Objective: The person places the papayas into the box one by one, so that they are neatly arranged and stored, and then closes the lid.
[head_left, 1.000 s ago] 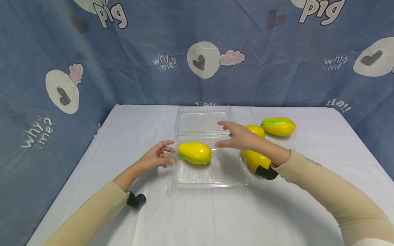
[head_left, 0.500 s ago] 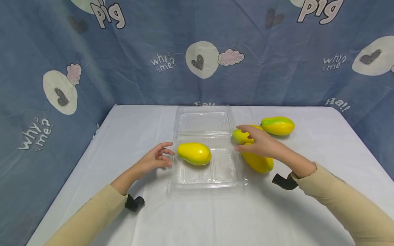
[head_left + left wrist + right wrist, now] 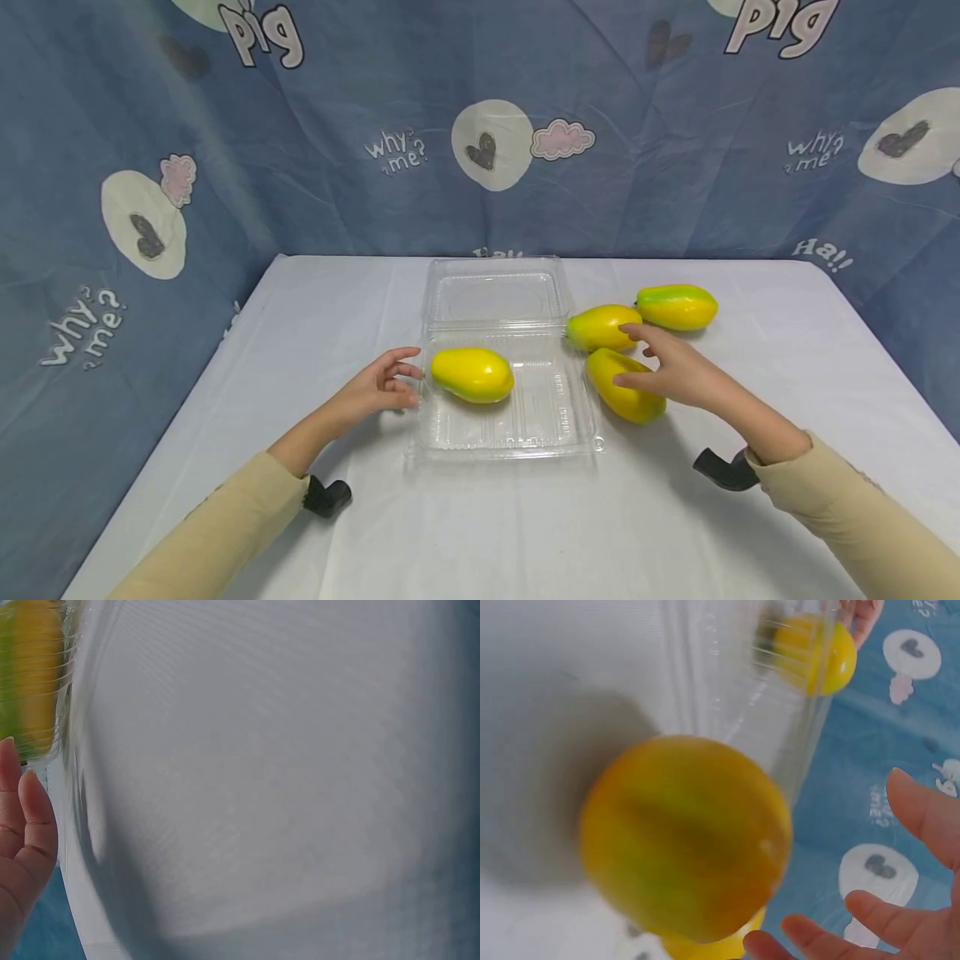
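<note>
A yellow papaya (image 3: 472, 375) lies in the left half of a clear plastic clamshell box (image 3: 540, 421), whose lid (image 3: 497, 292) is folded back flat. My left hand (image 3: 378, 385) is at the box's left side, fingers relaxed and holding nothing. Over the nearest papaya on the right (image 3: 626, 400), my right hand (image 3: 678, 367) hovers with fingers spread. That papaya fills much of the right wrist view, apart from the fingers (image 3: 885, 919). Just behind it, a second papaya (image 3: 602, 327) touches the box's right edge in the head view.
A greener papaya (image 3: 677, 307) lies at the back right of the white-covered table (image 3: 480, 533). A blue printed cloth (image 3: 337, 192) hangs behind and to the left. Black wrist cameras (image 3: 327, 497) stick out below both sleeves.
My right hand has moved right and toward me, from above the box to over the nearest loose papaya, uncovering the one behind it. My left hand has barely moved.
</note>
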A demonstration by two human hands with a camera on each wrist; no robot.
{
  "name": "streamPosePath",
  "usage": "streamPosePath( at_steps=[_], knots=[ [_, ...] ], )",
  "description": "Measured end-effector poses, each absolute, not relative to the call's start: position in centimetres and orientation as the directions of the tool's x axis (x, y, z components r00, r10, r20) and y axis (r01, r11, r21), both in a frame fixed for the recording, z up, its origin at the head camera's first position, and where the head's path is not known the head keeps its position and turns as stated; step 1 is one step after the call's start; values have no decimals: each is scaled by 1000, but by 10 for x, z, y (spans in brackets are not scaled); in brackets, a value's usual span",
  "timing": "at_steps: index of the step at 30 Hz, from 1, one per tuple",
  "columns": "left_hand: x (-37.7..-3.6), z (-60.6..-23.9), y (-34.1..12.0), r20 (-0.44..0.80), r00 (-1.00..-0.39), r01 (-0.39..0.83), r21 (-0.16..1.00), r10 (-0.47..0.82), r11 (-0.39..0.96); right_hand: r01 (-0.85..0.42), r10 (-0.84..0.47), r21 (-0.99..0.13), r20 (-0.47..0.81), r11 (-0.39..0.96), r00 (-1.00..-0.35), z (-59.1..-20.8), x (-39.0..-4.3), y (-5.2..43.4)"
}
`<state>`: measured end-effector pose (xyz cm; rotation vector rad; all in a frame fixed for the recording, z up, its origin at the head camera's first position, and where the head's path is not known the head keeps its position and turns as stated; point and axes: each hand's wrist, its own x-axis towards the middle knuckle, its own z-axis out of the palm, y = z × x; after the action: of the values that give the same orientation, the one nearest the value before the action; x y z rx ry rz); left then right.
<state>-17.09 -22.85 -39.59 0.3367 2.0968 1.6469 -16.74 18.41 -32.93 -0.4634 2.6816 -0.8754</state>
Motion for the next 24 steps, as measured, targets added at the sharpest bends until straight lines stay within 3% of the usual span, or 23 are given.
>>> streamPosePath(
  at_steps=[24],
  knots=[
    [-171, -396, -228, -197, -868, -82, 962, 456, 260, -87, -318, -640, -255, 764, -913, -356, -159, 207]
  ],
)
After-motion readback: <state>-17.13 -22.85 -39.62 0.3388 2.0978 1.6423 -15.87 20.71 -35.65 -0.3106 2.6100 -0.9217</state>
